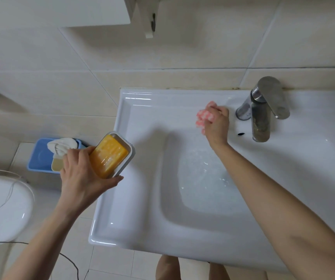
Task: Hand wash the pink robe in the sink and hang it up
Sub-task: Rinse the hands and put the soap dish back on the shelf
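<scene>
Head view: left hand grips soap dish over sink rim; right hand clutches pink robe.

Faucet on sink back ledge, right of centre. Bunched cloth in right hand, just left of faucet. Soap in dish, left hand holding it over sink's left edge. Tub on floor left of sink; toilet further left.

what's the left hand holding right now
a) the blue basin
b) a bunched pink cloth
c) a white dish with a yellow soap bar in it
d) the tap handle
c: the left hand grips the white soap dish with the yellow soap bar in it, at the sink's left edge; the right hand holds the bunched pink cloth near the tap.
</scene>
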Demonstrator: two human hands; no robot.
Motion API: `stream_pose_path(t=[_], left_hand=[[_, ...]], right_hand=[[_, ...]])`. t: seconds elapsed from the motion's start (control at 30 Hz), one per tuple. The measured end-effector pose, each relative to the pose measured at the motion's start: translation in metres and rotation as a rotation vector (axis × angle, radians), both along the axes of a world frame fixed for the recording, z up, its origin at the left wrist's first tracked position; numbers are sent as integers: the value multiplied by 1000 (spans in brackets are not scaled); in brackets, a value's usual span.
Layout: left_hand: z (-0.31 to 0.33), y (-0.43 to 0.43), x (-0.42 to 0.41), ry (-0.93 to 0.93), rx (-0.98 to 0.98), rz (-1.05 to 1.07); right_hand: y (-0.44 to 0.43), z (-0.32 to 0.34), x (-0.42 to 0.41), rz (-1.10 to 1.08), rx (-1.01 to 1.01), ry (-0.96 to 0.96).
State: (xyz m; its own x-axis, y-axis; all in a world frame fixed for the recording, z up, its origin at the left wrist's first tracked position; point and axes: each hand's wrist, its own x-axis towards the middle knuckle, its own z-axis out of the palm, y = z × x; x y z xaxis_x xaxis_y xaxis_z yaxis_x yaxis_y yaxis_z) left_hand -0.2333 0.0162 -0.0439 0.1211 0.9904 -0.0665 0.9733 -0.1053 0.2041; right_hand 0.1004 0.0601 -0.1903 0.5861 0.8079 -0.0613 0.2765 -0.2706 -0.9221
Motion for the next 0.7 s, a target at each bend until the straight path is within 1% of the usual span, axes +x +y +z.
stream_pose_path(t=[0.03,0.07,0.1,0.13,0.2,0.3,0.33,0.4,0.43,0.5,0.53,0.57,0.6,0.67,0.7], left_hand=[[0,0,-2,0,6,-8],[0,1,-3,1,9,-15],[0,1,-4,2,9,-18],[0,2,-6,1,8,-16],[0,3,-9,-2,-1,-3],[1,4,-14,-2,-7,7],[1,4,-16,-5,-5,12],[2,3,-19,-13,-5,24],[2,3,-21,-17,-4,32],[3,1,-26,-17,-5,42],[4,0,-29,-14,-10,43],[4,-1,-32,-11,-16,43],[5,-2,-35,-13,-19,46],[7,-4,-39,-22,-27,63],[8,-4,-41,-22,-33,70]], right_hand=[[6,-3,-2,-23,-73,-110],[11,-4,-8,-57,-126,-272],[14,-3,-15,-61,-137,-423],[17,-4,-24,-46,-113,-491],[23,-4,-43,50,-48,-482],[30,-18,-73,320,63,-549],[33,-17,-84,407,91,-539],[40,-10,-104,584,61,-433],[46,-7,-115,638,17,-315],[57,2,-134,642,-88,79],[62,8,-141,587,-112,234],[67,8,-146,562,-110,333],[68,12,-149,551,-136,343],[69,8,-154,598,-182,334],[66,7,-159,620,-208,303]])
